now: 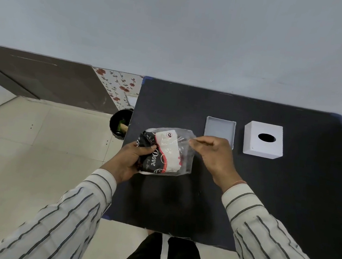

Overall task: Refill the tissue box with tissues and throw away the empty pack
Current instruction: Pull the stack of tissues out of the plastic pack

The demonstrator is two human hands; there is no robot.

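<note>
At nine o'clock, off the dark surface (264,205) edge, a black bin (120,124) stands on the floor. The left hand (130,161) grips the printed end of the tissue pack (166,151), held above the surface near its centre. The right hand (212,156) pinches the pack's clear plastic end at three o'clock of the pack. Farther toward two o'clock lies the white box's open tray (220,130), then the white cover (263,139) with an oval hole, just beside it.
</note>
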